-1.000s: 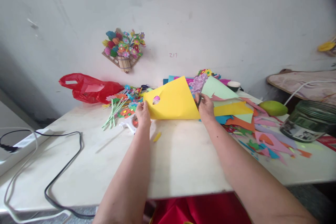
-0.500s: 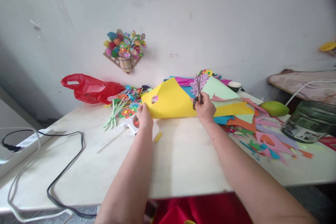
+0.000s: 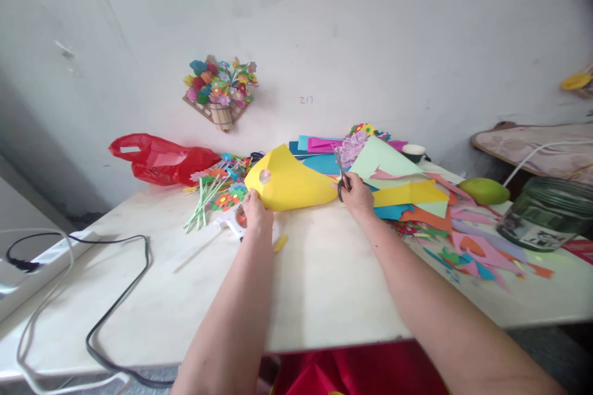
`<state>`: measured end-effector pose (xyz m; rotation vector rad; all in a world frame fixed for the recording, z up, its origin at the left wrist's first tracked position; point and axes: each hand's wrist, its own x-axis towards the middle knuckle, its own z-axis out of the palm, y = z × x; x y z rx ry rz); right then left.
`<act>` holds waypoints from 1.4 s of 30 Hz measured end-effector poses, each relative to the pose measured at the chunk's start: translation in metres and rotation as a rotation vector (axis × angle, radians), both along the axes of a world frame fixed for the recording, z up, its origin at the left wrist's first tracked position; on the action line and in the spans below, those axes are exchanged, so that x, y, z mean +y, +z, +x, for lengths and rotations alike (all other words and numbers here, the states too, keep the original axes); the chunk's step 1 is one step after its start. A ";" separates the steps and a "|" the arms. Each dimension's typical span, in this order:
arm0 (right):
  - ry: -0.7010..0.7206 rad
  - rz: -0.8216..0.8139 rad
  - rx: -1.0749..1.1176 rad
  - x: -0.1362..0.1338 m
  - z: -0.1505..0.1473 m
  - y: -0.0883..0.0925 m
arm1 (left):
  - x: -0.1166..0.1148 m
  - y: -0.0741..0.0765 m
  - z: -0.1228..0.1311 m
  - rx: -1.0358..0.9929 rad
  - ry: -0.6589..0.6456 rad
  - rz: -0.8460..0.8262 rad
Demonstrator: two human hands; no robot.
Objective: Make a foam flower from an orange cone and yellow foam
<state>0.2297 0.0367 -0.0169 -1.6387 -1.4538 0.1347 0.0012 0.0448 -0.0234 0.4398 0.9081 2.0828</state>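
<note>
A yellow paper sheet (image 3: 291, 185) with a round hole near its left corner curls over at the far side of the white table (image 3: 319, 284). My left hand (image 3: 256, 213) pinches the sheet's near left edge. At the sheet's right end my right hand (image 3: 357, 192) is closed around a pair of scissors (image 3: 341, 178) with dark handles, blades pointing up and away.
Coloured paper sheets and scraps (image 3: 430, 210) lie heaped at the right. Paper flowers on green sticks (image 3: 217, 185), a white glue gun (image 3: 229, 220) and a red plastic bag (image 3: 160, 157) sit at the back left. A black cable (image 3: 115, 296) runs along the left; a glass jar (image 3: 546, 213) and a green fruit (image 3: 484, 190) stand at the right.
The yellow sheet has dropped from held up and flat to curled low on the table. My right hand lowered with it, and the scissors now show.
</note>
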 end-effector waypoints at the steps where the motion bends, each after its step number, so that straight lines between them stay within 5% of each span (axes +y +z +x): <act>1: -0.001 0.020 -0.007 -0.001 -0.003 0.000 | -0.001 0.001 0.002 -0.023 -0.011 -0.002; 10: 0.292 -0.118 0.307 -0.012 -0.052 -0.014 | -0.014 0.017 0.031 -0.175 -0.123 -0.023; 20: 0.078 -0.124 -0.074 -0.026 -0.051 -0.002 | -0.034 0.026 0.033 -0.187 -0.405 0.124; 27: 0.097 -0.176 -0.278 -0.025 -0.053 -0.005 | -0.027 0.015 0.030 -0.108 -0.373 0.077; 35: 0.014 -0.249 -0.364 -0.016 -0.036 0.004 | -0.027 0.011 0.029 -0.026 -0.176 -0.400; 42: 0.089 -0.385 -0.512 -0.020 -0.030 0.013 | -0.027 0.000 0.029 0.093 -0.218 -0.515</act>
